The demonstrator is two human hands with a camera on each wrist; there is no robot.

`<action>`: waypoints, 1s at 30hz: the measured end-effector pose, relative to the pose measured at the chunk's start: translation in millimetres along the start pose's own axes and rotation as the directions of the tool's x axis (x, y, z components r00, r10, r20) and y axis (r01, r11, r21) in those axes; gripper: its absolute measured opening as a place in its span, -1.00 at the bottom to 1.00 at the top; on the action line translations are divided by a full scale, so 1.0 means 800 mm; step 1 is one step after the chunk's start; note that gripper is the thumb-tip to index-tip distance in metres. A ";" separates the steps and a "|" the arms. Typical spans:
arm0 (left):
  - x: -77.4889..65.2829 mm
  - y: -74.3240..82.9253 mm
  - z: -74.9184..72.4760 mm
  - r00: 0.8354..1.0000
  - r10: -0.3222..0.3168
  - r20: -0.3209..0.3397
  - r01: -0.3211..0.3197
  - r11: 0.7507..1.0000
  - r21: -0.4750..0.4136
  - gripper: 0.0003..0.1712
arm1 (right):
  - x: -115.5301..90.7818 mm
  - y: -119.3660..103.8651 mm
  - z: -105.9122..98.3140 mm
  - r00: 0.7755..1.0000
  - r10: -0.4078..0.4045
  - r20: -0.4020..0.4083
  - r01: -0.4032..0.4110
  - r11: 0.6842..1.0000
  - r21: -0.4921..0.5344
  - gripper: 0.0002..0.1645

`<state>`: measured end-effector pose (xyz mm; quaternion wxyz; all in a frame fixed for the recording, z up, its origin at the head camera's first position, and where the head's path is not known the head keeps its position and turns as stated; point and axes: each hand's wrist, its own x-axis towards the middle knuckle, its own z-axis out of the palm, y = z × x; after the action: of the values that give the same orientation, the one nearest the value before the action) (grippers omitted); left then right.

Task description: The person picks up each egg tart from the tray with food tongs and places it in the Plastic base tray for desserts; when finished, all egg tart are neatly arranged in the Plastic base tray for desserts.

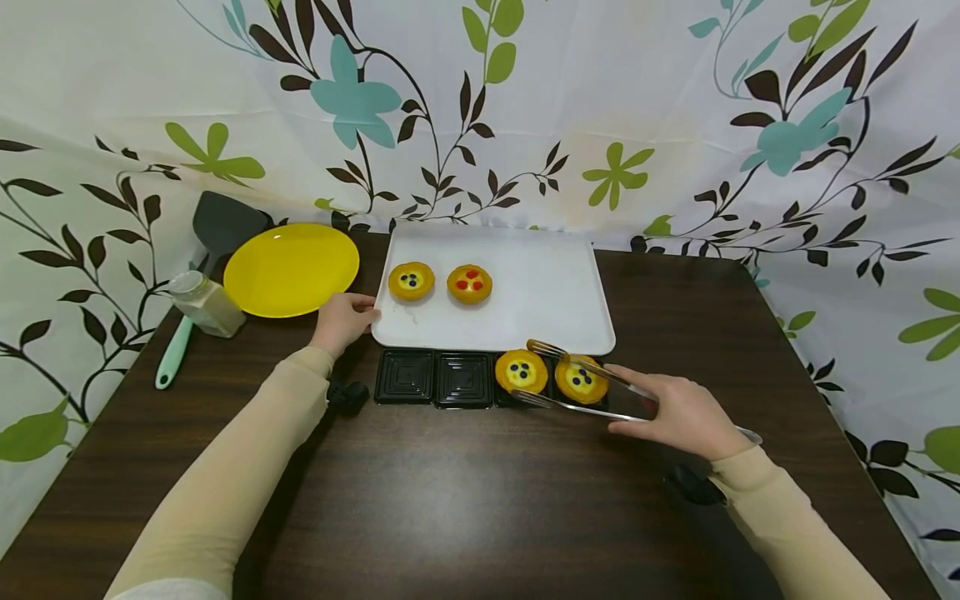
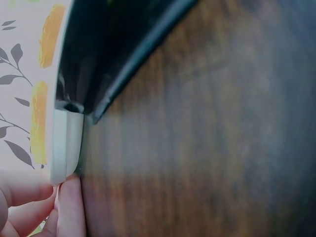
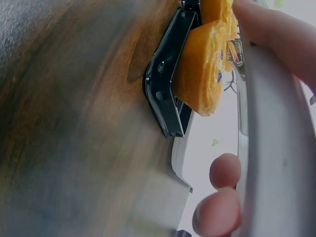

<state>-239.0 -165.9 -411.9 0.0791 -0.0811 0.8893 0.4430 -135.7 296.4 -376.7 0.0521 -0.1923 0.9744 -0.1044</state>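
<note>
My right hand (image 1: 678, 412) grips metal tongs (image 1: 618, 379), whose tips stand either side of a tart with dark blue dots (image 1: 521, 371). That tart sits in the third section of a black plastic tray (image 1: 405, 377); a similar tart (image 1: 581, 381) fills the fourth, under the tongs' arms. The two left sections hold nothing. My left hand (image 1: 343, 323) pinches the left edge of a white tray (image 1: 540, 292), thumb and fingers at its corner in the left wrist view. On the white tray lie a blue-dotted tart (image 1: 411, 281) and a red-topped tart (image 1: 469, 284).
A yellow plate (image 1: 292, 271) lies left of the white tray. Beside it are a glass jar (image 1: 206, 304) on its side and a spatula (image 1: 176, 354) with a mint handle. A patterned cloth (image 1: 525, 108) hangs behind the dark wooden table (image 1: 450, 500).
</note>
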 end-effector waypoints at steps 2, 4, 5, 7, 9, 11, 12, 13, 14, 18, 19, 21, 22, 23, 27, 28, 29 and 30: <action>0.001 -0.001 0.000 1.000 -0.004 0.002 0.004 1.000 -0.004 -0.56 | -0.001 0.000 -0.001 1.000 -0.002 -0.005 0.002 1.000 0.007 -0.01; 0.001 -0.001 0.000 1.000 -0.004 0.004 0.004 1.000 -0.005 -0.56 | -0.001 0.001 -0.003 1.000 -0.001 -0.012 0.001 1.000 0.020 -0.01; 0.000 -0.001 0.000 1.000 -0.005 0.005 0.005 1.000 -0.006 -0.56 | -0.001 0.001 -0.004 1.000 0.000 -0.015 0.001 1.000 0.027 -0.01; 0.000 0.000 -0.001 1.000 -0.006 0.004 0.006 1.000 -0.008 -0.56 | 0.001 0.001 -0.007 1.000 0.005 -0.023 -0.004 0.999 0.046 0.00; -0.001 0.000 -0.001 1.000 -0.005 0.004 0.005 1.000 -0.007 -0.56 | 0.005 0.001 -0.010 1.000 0.010 -0.030 -0.008 0.998 0.067 0.00; -0.001 -0.001 -0.001 1.000 -0.006 0.004 0.006 1.000 -0.005 -0.57 | 0.013 0.001 -0.013 0.999 0.014 -0.036 -0.011 0.997 0.080 0.01; -0.001 -0.001 -0.001 1.000 -0.006 0.003 0.006 1.000 -0.004 -0.56 | 0.018 0.002 -0.015 0.999 0.015 -0.039 -0.012 0.996 0.085 0.02; -0.001 -0.001 -0.001 1.000 -0.004 0.003 0.004 1.000 -0.004 -0.56 | 0.024 0.002 -0.016 0.999 0.016 -0.040 -0.013 0.996 0.090 0.03; 0.000 -0.001 0.000 1.000 -0.005 0.002 0.005 1.000 -0.005 -0.56 | 0.031 0.003 -0.017 0.999 0.017 -0.039 -0.014 0.996 0.092 0.03; 0.000 -0.001 0.001 1.000 -0.003 -0.005 0.003 1.000 -0.015 -0.57 | 0.065 0.005 -0.019 0.999 0.004 -0.044 0.000 0.996 0.090 0.02; 0.000 -0.002 0.001 1.000 -0.005 -0.004 0.005 1.000 -0.016 -0.58 | 0.074 0.005 -0.019 0.999 0.003 -0.044 0.001 0.996 0.088 0.03; 0.000 -0.001 0.002 1.000 -0.008 -0.001 0.008 1.000 -0.016 -0.58 | 0.091 0.005 -0.021 0.999 0.002 -0.040 0.001 0.997 0.082 0.03; -0.001 -0.001 0.002 1.000 -0.009 0.000 0.009 1.000 -0.015 -0.58 | 0.099 0.004 -0.021 0.999 0.005 -0.035 -0.002 0.997 0.080 0.03; -0.001 -0.001 0.002 1.000 -0.012 0.001 0.012 1.000 -0.013 -0.58 | 0.107 0.004 -0.022 1.000 0.006 -0.031 -0.004 0.997 0.072 0.04; -0.001 0.000 0.000 1.000 -0.009 0.000 0.009 1.000 -0.005 -0.58 | 0.137 -0.002 -0.023 1.000 0.011 0.006 -0.012 0.997 0.070 0.05; -0.001 0.000 -0.001 1.000 -0.010 -0.001 0.010 1.000 -0.004 -0.58 | 0.144 -0.005 -0.023 1.000 0.012 0.016 -0.013 0.997 0.074 0.06; -0.001 0.000 -0.001 1.000 -0.013 -0.002 0.013 1.000 -0.004 -0.58 | 0.151 -0.008 -0.023 1.000 0.008 0.022 -0.010 0.997 0.077 0.06; -0.001 0.000 -0.002 1.000 -0.015 -0.005 0.015 1.000 -0.004 -0.58 | 0.158 -0.010 -0.022 1.000 0.006 0.030 -0.009 0.996 0.084 0.07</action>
<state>-238.3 -167.0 -410.5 0.0800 -0.0889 0.8881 0.4438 -251.5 243.4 -365.1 0.0751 -0.1877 0.9690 -0.1421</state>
